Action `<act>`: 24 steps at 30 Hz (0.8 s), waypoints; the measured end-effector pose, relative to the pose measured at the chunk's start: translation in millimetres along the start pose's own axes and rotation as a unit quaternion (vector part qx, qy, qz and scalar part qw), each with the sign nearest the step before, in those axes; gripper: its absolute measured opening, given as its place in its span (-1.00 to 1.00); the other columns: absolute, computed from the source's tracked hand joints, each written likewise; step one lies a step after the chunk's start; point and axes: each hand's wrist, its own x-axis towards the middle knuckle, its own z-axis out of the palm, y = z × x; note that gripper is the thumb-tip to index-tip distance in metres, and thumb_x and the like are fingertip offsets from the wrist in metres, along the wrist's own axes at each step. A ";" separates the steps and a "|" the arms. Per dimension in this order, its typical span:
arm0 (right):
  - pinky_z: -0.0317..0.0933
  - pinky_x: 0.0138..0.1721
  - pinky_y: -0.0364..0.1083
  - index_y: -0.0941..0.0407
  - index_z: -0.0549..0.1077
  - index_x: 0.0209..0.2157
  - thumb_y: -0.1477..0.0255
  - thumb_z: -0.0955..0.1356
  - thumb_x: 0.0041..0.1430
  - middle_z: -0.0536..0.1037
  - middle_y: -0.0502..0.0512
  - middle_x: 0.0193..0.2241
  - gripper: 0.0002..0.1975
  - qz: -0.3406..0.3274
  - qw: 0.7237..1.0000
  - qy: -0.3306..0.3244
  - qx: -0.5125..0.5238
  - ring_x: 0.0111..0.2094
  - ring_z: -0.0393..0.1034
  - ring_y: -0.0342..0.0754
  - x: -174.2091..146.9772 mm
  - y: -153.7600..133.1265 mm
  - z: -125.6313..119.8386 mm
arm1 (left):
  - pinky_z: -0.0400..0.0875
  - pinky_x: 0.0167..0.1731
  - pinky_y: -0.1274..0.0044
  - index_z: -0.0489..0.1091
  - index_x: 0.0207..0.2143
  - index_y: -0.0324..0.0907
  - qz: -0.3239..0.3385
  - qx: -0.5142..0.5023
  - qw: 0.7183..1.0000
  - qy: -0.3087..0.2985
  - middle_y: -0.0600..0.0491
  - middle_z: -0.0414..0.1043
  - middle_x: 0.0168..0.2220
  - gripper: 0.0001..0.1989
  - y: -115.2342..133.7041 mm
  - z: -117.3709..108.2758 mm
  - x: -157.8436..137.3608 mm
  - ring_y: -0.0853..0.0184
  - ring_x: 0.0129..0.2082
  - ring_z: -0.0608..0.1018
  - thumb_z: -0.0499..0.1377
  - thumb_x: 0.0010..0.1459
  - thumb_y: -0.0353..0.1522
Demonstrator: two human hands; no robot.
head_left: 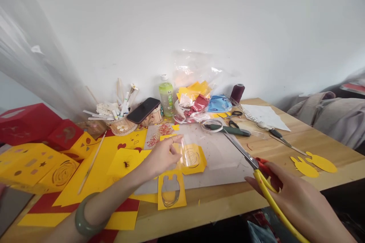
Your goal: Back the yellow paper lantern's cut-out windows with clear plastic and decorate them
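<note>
A clear, glossy plastic piece is pinched in the left hand, above a yellow paper panel with spiral cuts. The right hand grasps long metal scissors with yellow-and-red handles. Yellow long-eared paper cutouts lie beyond on the wooden tabletop.

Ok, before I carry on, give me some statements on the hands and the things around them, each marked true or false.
1. The right hand holds the scissors. True.
2. The bracelet is bright red. False: the bracelet is green.
3. The phone is in the right hand. False: the phone rests on a pot.
4. In this view, the spool stands right of the bottle. True.
5. The bottle's cap is black. False: the cap is white.
</note>
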 end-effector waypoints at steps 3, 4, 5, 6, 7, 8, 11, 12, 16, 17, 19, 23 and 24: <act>0.21 -0.50 -0.03 0.08 0.43 -0.31 0.01 0.30 -0.08 0.53 0.10 -0.51 -0.55 -0.007 0.999 -0.039 -0.024 -0.47 0.43 0.12 14.5 2.1 6.0 | 0.18 -0.64 0.64 0.26 0.09 -0.27 -0.033 0.006 0.999 -0.031 0.07 0.46 -0.37 -0.37 -20.4 6.2 6.1 0.49 -0.63 0.32 0.14 -0.14 -0.48; 0.21 -0.50 -0.03 0.08 0.42 -0.30 0.02 0.30 -0.08 0.53 0.08 -0.52 -0.56 -0.011 0.998 -0.050 -0.026 -0.48 0.42 0.11 18.1 2.7 8.7 | 0.16 -0.66 0.65 0.26 0.09 -0.27 -0.041 0.007 0.999 -0.035 0.08 0.45 -0.41 -0.36 -25.4 8.5 7.8 0.49 -0.64 0.31 0.15 -0.15 -0.48; 0.20 -0.50 -0.03 0.07 0.41 -0.30 0.03 0.30 -0.07 0.51 0.07 -0.54 -0.58 -0.012 0.998 -0.060 -0.030 -0.50 0.42 0.09 20.9 3.4 11.5 | 0.16 -0.66 0.65 0.25 0.10 -0.26 -0.048 0.009 0.998 -0.035 0.09 0.45 -0.42 -0.34 -29.2 10.5 9.4 0.49 -0.65 0.32 0.16 -0.15 -0.47; 0.19 -0.49 -0.03 0.06 0.40 -0.31 0.05 0.30 -0.07 0.50 0.05 -0.56 -0.59 -0.011 0.997 -0.069 -0.033 -0.50 0.41 0.09 23.3 4.2 14.3 | 0.17 -0.65 0.65 0.24 0.11 -0.25 -0.055 0.010 0.998 -0.032 0.08 0.45 -0.40 -0.33 -31.8 12.2 11.0 0.48 -0.64 0.34 0.17 -0.15 -0.45; 0.20 -0.48 -0.03 0.05 0.40 -0.31 0.05 0.30 -0.07 0.50 0.04 -0.55 -0.61 -0.008 0.996 -0.078 -0.033 -0.50 0.41 0.09 25.3 5.3 16.9 | 0.20 -0.64 0.64 0.24 0.11 -0.25 -0.059 0.012 0.998 -0.028 0.06 0.46 -0.36 -0.33 -33.1 13.5 12.6 0.47 -0.62 0.36 0.18 -0.16 -0.44; 0.20 -0.46 -0.02 0.05 0.40 -0.30 0.06 0.30 -0.07 0.51 0.05 -0.54 -0.61 -0.005 0.996 -0.087 -0.032 -0.48 0.41 0.09 27.2 6.4 19.5 | 0.23 -0.62 0.63 0.26 0.10 -0.24 -0.062 0.015 0.998 -0.023 0.04 0.46 -0.32 -0.33 -33.4 14.7 14.1 0.45 -0.58 0.40 0.20 -0.16 -0.42; 0.23 -0.35 0.03 0.06 0.41 -0.22 -0.01 0.29 -0.10 0.56 0.12 -0.38 -0.50 0.012 0.994 -0.112 -0.008 -0.35 0.44 0.16 33.7 10.1 27.3 | 0.30 -0.52 0.60 0.33 0.04 -0.23 -0.065 0.023 0.998 -0.008 -0.01 0.46 -0.26 -0.40 -30.1 17.3 17.6 0.33 -0.43 0.48 0.22 -0.15 -0.40; 0.23 -0.30 0.05 0.07 0.41 -0.19 -0.04 0.28 -0.12 0.57 0.15 -0.32 -0.44 0.018 0.993 -0.119 0.005 -0.29 0.44 0.19 36.2 10.9 29.9 | 0.32 -0.48 0.58 0.36 0.00 -0.24 -0.067 0.028 0.997 -0.004 -0.02 0.46 -0.25 -0.43 -28.3 18.1 18.3 0.29 -0.38 0.49 0.22 -0.15 -0.39; 0.23 -0.23 0.08 0.11 0.41 -0.15 -0.10 0.28 -0.19 0.57 0.21 -0.23 -0.33 0.033 0.990 -0.131 0.034 -0.21 0.43 0.23 44.6 11.7 38.4 | 0.35 -0.36 0.49 0.43 -0.12 -0.31 -0.073 0.048 0.996 0.001 -0.10 0.42 -0.19 -0.54 -22.3 20.8 19.4 0.14 -0.22 0.47 0.22 -0.17 -0.41; 0.24 -0.23 0.08 0.10 0.42 -0.16 -0.10 0.29 -0.20 0.57 0.20 -0.24 -0.34 0.035 0.990 -0.132 0.036 -0.21 0.43 0.24 45.6 12.0 39.3 | 0.34 -0.32 0.48 0.42 -0.12 -0.32 -0.074 0.051 0.996 0.000 -0.11 0.42 -0.18 -0.53 -21.5 21.1 19.5 0.13 -0.20 0.46 0.22 -0.17 -0.42; 0.27 -0.25 0.07 0.08 0.44 -0.19 -0.09 0.31 -0.21 0.58 0.17 -0.27 -0.36 0.040 0.989 -0.134 0.052 -0.22 0.44 0.23 45.9 13.7 39.2 | 0.34 -0.31 0.49 0.37 -0.04 -0.31 -0.070 0.046 0.996 -0.010 -0.09 0.41 -0.17 -0.48 -20.4 20.8 19.7 0.19 -0.23 0.45 0.20 -0.16 -0.45; 0.31 -0.50 -0.05 0.06 0.47 -0.41 -0.02 0.35 -0.22 0.56 0.09 -0.49 -0.54 0.008 0.978 -0.131 0.164 -0.49 0.44 0.06 41.9 15.9 33.8 | 0.29 -0.50 0.59 0.03 0.21 -0.19 -0.061 -0.006 0.997 -0.041 -0.01 0.37 -0.14 -0.24 -12.3 15.7 18.0 0.45 -0.50 0.38 0.12 -0.10 -0.52; 0.27 -0.59 -0.08 0.07 0.46 -0.47 0.00 0.35 -0.20 0.52 0.08 -0.56 -0.58 -0.002 0.973 -0.122 0.197 -0.58 0.39 0.00 40.4 13.9 31.8 | 0.27 -0.54 0.61 -0.09 0.24 -0.16 -0.064 -0.042 0.996 -0.054 -0.01 0.37 -0.14 -0.18 -7.7 13.7 16.6 0.48 -0.53 0.37 0.12 -0.10 -0.53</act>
